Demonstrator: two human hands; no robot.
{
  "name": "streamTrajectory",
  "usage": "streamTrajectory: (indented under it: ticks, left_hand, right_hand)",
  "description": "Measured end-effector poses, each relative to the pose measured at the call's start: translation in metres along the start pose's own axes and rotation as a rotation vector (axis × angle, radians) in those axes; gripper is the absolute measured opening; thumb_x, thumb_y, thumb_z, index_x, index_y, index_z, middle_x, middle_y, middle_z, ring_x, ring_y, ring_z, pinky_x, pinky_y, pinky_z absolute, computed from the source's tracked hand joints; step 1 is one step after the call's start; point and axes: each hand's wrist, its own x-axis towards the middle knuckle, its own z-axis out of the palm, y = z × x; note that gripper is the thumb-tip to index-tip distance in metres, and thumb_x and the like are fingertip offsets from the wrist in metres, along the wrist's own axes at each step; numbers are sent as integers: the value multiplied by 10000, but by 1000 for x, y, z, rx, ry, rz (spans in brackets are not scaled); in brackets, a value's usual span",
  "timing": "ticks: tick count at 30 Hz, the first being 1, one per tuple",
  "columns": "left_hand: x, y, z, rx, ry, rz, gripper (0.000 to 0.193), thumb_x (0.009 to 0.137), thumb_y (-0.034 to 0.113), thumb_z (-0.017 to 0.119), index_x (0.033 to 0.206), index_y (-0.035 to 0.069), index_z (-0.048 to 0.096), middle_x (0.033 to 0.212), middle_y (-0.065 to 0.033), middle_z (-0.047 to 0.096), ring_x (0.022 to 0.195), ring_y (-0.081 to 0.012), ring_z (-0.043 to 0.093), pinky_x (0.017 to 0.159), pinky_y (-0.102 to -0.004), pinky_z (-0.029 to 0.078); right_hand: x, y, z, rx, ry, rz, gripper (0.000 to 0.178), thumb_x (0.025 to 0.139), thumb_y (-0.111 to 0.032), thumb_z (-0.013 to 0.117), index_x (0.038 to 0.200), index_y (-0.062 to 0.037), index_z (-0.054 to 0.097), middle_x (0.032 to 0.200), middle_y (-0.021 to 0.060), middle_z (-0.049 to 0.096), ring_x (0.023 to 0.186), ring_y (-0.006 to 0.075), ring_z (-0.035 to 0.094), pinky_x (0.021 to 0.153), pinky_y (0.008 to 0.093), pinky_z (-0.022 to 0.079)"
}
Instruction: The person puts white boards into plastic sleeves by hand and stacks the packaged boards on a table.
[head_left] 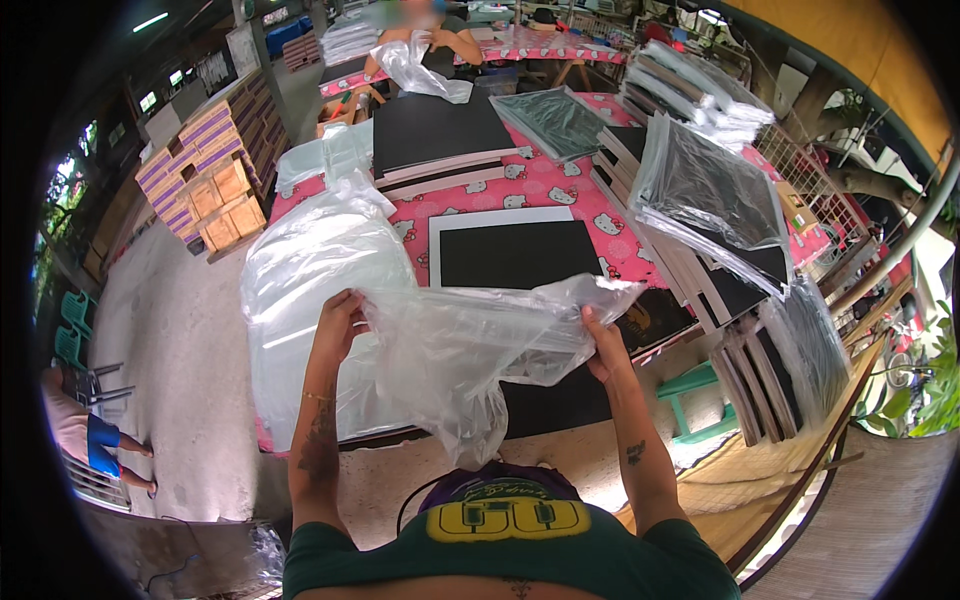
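A clear plastic bag (450, 345) is stretched between my two hands above the table's front edge. My left hand (343, 320) pinches its left end, and my right hand (602, 345) grips its right end, with the thumb on top. Loose film hangs down in the middle toward my body. Just beyond the bag lies a black board (515, 254) with a white sheet (433, 262) showing along its edges. Beside my left hand spreads a pile of clear plastic bags (300, 290). Part of another black board (560, 405) shows beneath the held bag.
A stack of black boards (440, 135) stands farther back on the pink patterned tablecloth (545, 185). Plastic-wrapped boards (715, 200) are piled at the right, above a green stool (690, 405). Across the table a person (455, 45) handles plastic film. Stacked cartons (215, 165) stand at the left.
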Motion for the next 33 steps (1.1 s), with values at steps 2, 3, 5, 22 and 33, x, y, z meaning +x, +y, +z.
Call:
streamTrajectory:
  ticks: [2,3,5,22,33]
  left_hand:
    - [8,11,22,11,1,-11,188,926,216,489,918,56,587,827,-45,630,708,-142,608,634,-317,506]
    - [15,11,24,66,-15,8,208,922,234,492,931,53,592,808,-47,625,702,-151,610,636,-318,503]
    - [29,-2,21,179,-32,42,252,915,271,496,957,47,602,771,-53,616,692,-169,612,642,-318,498]
    - [4,-30,194,239,-200,228,335,885,307,638,1093,44,632,903,-122,618,714,-187,616,646,-301,506]
    - [-22,-29,159,362,33,740,103,900,117,607,903,18,636,750,-47,621,592,-108,545,567,-268,443]
  right_hand:
    - [3,-3,-13,49,45,-13,512,855,-294,709,1221,-7,496,1125,120,600,1004,235,612,853,410,517]
    - [3,-4,-20,-7,117,-9,501,850,-287,713,1208,-4,505,1099,110,600,991,232,605,849,389,506]
    - [1,0,-32,-123,251,10,480,840,-274,721,1180,3,524,1048,91,601,966,226,590,841,348,484]
    - [54,23,63,-244,-209,-147,173,855,-180,688,950,-65,601,897,11,636,761,135,611,710,326,521]
    - [-22,-12,32,56,-150,-106,205,886,-113,654,1066,-74,565,993,78,621,873,175,640,759,356,563]
